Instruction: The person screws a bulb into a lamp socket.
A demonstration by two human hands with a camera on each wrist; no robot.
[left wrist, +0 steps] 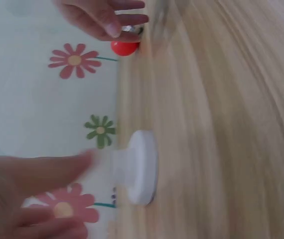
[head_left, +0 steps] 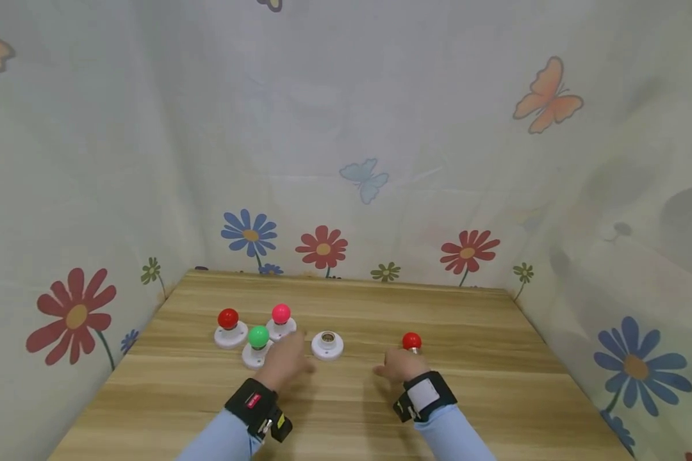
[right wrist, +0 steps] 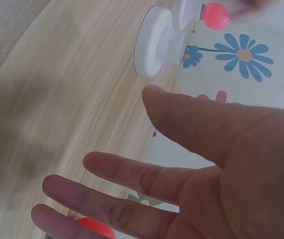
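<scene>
My left hand [head_left: 288, 360] hovers just left of an empty white lamp socket [head_left: 327, 346], its fingers loosely extended and blurred in the left wrist view, gripping nothing visible. Beside that hand, a green bulb [head_left: 258, 337] and a pink bulb [head_left: 280, 313] stand in white sockets; the hand partly covers the green one's base. To the right, my right hand [head_left: 405, 365] is spread close to a loose red bulb [head_left: 412, 340]. In the right wrist view its fingers [right wrist: 109, 201] are parted, partly hiding the red bulb [right wrist: 96, 227]; whether they touch it is unclear.
Another red bulb [head_left: 227, 318] stands in a socket at the left of the wooden table [head_left: 346, 422]. Behind the table's far edge hangs a pale curtain [head_left: 323, 96] printed with flowers and butterflies; it also encloses both sides.
</scene>
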